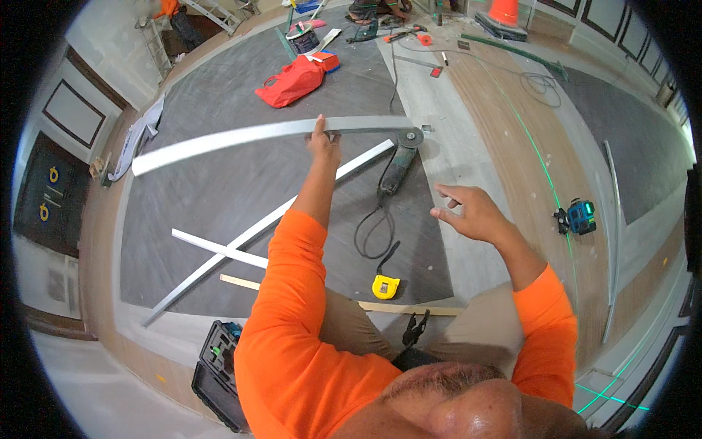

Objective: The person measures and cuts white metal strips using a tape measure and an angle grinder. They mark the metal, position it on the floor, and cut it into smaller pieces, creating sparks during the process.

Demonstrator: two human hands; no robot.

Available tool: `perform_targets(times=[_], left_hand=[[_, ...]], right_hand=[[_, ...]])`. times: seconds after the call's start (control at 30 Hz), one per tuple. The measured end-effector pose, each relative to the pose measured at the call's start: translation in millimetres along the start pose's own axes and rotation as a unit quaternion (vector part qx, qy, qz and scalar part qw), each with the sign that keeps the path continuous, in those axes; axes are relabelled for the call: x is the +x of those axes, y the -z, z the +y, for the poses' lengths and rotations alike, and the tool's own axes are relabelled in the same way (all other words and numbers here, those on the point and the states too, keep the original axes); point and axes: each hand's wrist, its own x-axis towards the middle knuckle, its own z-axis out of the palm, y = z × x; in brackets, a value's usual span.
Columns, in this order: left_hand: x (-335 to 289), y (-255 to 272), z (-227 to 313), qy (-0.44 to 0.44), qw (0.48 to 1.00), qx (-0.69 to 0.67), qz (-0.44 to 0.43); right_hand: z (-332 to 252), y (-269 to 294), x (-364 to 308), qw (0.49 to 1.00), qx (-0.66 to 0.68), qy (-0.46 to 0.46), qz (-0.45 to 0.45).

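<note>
My left hand (324, 143) is closed around a long silver-white metal strip (227, 140), held above the dark grey floor covering. Its right end reaches over the disc of an angle grinder (398, 164) lying on the floor with its cord looped nearby. My right hand (472, 213) hovers right of the grinder, holding nothing, thumb and index finger apart. Below my left hand a second long metal strip (274, 214) lies diagonally, crossing a shorter white strip (212, 245). A yellow tape measure (385, 287) rests close to my knees.
A blue laser level (581, 216) stands at right, with green lines across the floor. An open black tool case (216, 380) sits at lower left. Ahead lie a red bag (292, 82), a bucket (303, 39) and scattered tools; another person crouches at the far edge beside an orange cone (504, 13).
</note>
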Motion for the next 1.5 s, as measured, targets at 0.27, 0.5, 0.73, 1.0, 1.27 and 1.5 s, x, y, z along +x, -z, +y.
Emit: perform_targets(times=[0.27,0.5,0.73,1.0,1.27,1.5], left_hand=[[-3.4,-4.6,17.0,0.02,0.997,-0.062,-0.05],[-29.5,-11.8,-7.5,0.043,0.989,-0.011,-0.139],[-147.2,-37.8,-58.6,0.205,0.941,0.067,-0.262],[-223.5,-40.5,-68.6,0.236,0.86,0.124,-0.434],[-228.0,-30.5,-67.1,0.22,0.835,0.274,-0.424],[-218.3,-43.8,-20.9,0.243,0.527,0.549,-0.601]], right_hand=[[-2.5,-8.9,10.7,1.0,0.017,-0.001,-0.016],[-4.5,-9.2,15.0,1.0,0.012,0.006,0.023],[14.9,-13.8,32.2,0.953,-0.171,0.07,0.239],[27.3,-10.8,47.4,0.922,-0.276,0.047,0.268],[44.1,-9.9,45.8,0.94,-0.224,0.052,0.252],[51.6,-13.8,44.4,0.933,-0.258,0.035,0.246]])
